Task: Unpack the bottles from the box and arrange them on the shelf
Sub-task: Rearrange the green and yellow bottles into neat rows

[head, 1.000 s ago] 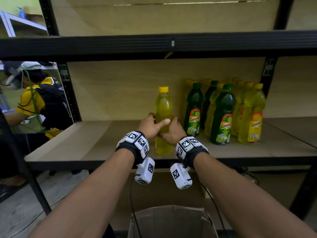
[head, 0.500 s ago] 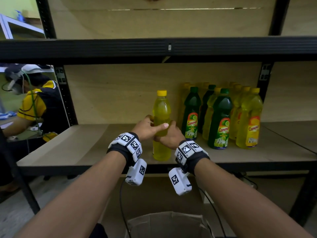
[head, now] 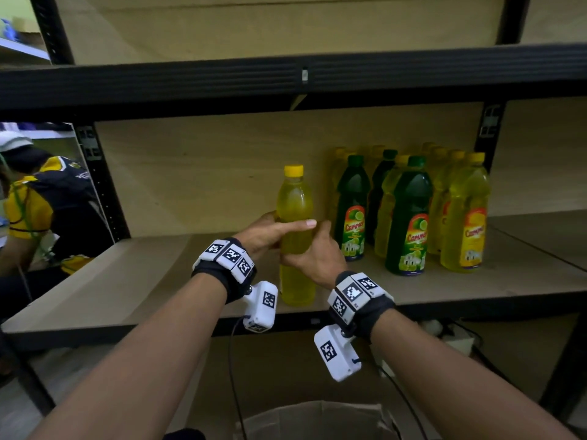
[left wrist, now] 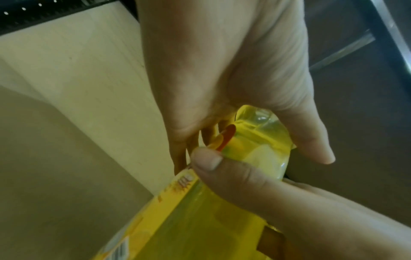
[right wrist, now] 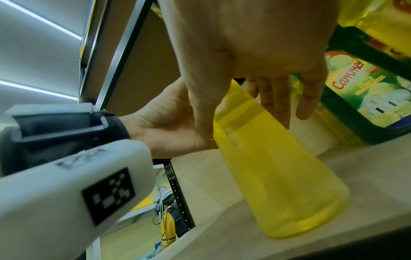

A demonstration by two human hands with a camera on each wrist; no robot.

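A yellow bottle with a yellow cap stands upright on the wooden shelf board, near its front edge. Both hands hold it at its middle. My left hand has its thumb stretched across the front and its fingers behind. My right hand wraps the right side. In the left wrist view the bottle sits in the left palm, and its label faces away from me. The right wrist view shows the bottle with its base resting on the board.
Several green and yellow labelled bottles stand grouped just right of the held one. An open cardboard box sits below me. A black shelf beam runs overhead. A person in a yellow and black shirt is at the left.
Both hands keep the same hold on the yellow bottle, which stays at the same spot on the shelf. Only my view has shifted slightly.
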